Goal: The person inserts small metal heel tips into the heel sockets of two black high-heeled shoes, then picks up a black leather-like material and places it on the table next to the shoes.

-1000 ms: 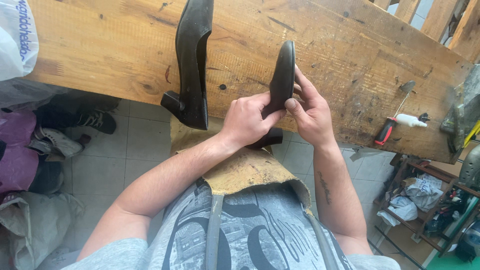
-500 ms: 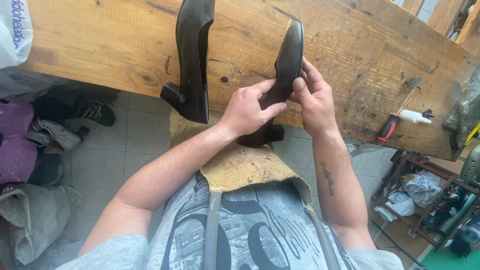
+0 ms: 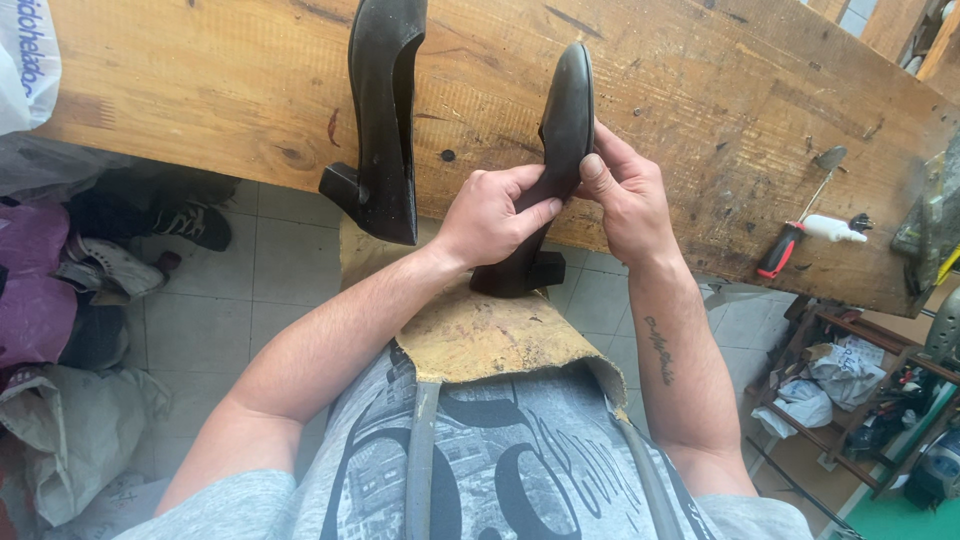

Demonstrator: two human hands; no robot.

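Note:
Both hands hold a black heeled shoe (image 3: 566, 110) on its side over the edge of a wooden workbench (image 3: 200, 90). My left hand (image 3: 490, 215) wraps the shoe's middle from the left. My right hand (image 3: 625, 195) grips it from the right, thumb pressed on the shoe's edge. The block heel (image 3: 520, 272) points down toward my lap, the toe points away. A second black heeled shoe (image 3: 380, 110) lies on the bench to the left, its heel hanging over the edge, touched by neither hand.
A worn leather apron (image 3: 480, 335) covers my lap. A red-handled tool (image 3: 780, 250) and a white-handled tool (image 3: 835, 228) lie on the bench at right. Bags and shoes (image 3: 110, 265) pile on the tiled floor at left. Cluttered shelves (image 3: 860, 390) stand at right.
The held shoe has turned and shifted slightly between my hands; my left-hand fingers have closed further around its middle. The other shoe has stayed put.

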